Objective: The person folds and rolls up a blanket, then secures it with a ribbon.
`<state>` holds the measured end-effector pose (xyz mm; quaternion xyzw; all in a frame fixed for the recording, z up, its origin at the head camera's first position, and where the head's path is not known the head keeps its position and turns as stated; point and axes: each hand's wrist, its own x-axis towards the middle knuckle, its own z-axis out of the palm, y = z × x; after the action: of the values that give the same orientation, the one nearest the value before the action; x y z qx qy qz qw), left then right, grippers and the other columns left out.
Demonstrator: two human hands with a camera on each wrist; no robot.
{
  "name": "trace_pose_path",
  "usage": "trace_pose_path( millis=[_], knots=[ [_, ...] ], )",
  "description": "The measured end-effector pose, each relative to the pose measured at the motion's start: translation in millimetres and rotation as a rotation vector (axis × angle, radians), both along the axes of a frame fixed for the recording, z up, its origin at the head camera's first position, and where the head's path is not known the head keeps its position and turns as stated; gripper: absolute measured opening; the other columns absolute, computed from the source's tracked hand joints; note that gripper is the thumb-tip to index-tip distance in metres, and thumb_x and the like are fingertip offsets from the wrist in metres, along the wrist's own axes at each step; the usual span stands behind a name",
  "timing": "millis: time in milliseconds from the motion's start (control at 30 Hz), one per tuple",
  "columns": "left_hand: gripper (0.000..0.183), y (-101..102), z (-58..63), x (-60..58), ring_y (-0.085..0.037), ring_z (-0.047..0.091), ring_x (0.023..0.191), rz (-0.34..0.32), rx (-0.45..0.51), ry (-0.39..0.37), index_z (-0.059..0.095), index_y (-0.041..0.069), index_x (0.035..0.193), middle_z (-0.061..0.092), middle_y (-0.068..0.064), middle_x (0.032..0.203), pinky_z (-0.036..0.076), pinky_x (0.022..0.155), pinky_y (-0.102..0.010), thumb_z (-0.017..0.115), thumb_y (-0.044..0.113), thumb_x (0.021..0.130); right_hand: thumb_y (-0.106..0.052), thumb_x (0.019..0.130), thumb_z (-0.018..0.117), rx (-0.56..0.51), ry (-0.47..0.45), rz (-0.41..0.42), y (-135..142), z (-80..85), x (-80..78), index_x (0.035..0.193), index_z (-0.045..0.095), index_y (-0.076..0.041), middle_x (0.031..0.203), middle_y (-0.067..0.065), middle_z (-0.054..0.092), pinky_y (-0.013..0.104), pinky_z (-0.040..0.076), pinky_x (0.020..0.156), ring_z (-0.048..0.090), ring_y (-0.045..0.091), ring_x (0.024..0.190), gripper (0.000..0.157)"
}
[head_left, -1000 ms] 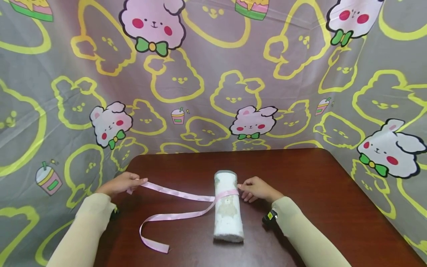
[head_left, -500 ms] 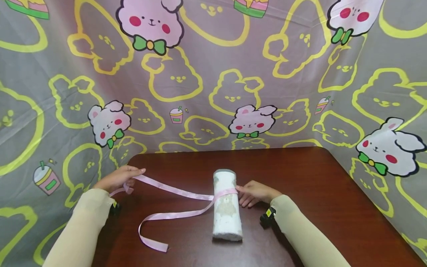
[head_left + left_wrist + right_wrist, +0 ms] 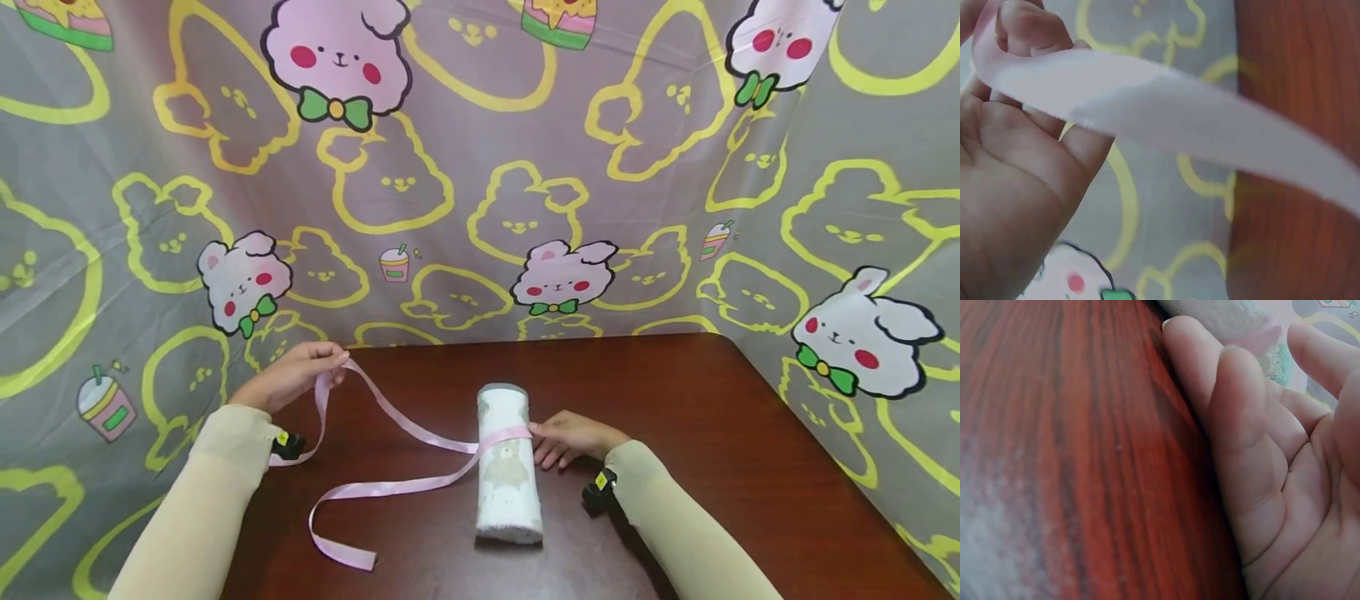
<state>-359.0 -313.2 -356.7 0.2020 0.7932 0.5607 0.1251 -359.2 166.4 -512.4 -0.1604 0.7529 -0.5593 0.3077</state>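
Observation:
A rolled white towel (image 3: 510,492) with grey-beige bear shapes lies lengthwise on the table. A pink ribbon (image 3: 390,487) crosses it, and both tails run out to the left. My left hand (image 3: 296,375) pinches the farther tail, lifted off the table; its loose end hangs past the wrist. The ribbon (image 3: 1166,112) slants across the palm in the left wrist view. The nearer tail curves on the tabletop. At the towel's right side rests my right hand (image 3: 573,437), thumb by the ribbon band, fingers relaxed. In the right wrist view, its thumb and fingers are apart with the towel (image 3: 1222,315) beyond.
The dark reddish-brown table (image 3: 660,400) has a rounded far corner. A grey cloth (image 3: 450,192) with yellow outlines and white cartoon animals hangs around its back and sides. Small black devices (image 3: 597,492) sit at both wrists.
My left hand first shifts slightly left, then rises up and right with the ribbon tail, which now arches slackly. My right hand stays beside the towel.

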Motion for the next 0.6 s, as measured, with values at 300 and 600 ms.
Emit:
trace_pose_path(
  millis=[300, 600],
  knots=[
    [0.028, 37.7, 28.0, 3.5, -0.023, 0.054, 0.072, -0.092, 0.024, 0.090, 0.058, -0.008, 0.092, 0.057, -0.010, 0.079, 0.049, 0.068, -0.033, 0.054, 0.018, 0.101, -0.043, 0.099, 0.052, -0.011, 0.000, 0.008, 1.5, -1.2, 0.7, 0.101, 0.066, 0.003, 0.088, 0.017, 0.071, 0.029, 0.052, 0.055, 0.070, 0.023, 0.074, 0.048],
    [0.023, 67.3, 40.4, 5.5, -0.029, 0.056, 0.077, -0.108, -0.032, 0.132, 0.063, 0.003, 0.091, 0.057, -0.014, 0.082, 0.049, 0.075, -0.040, 0.057, 0.022, 0.100, -0.044, 0.100, 0.051, 0.001, 0.020, -0.005, 0.8, -0.5, 3.3, 0.101, 0.065, 0.004, 0.088, 0.016, 0.071, 0.029, 0.051, 0.055, 0.070, 0.023, 0.074, 0.050]
  ],
)
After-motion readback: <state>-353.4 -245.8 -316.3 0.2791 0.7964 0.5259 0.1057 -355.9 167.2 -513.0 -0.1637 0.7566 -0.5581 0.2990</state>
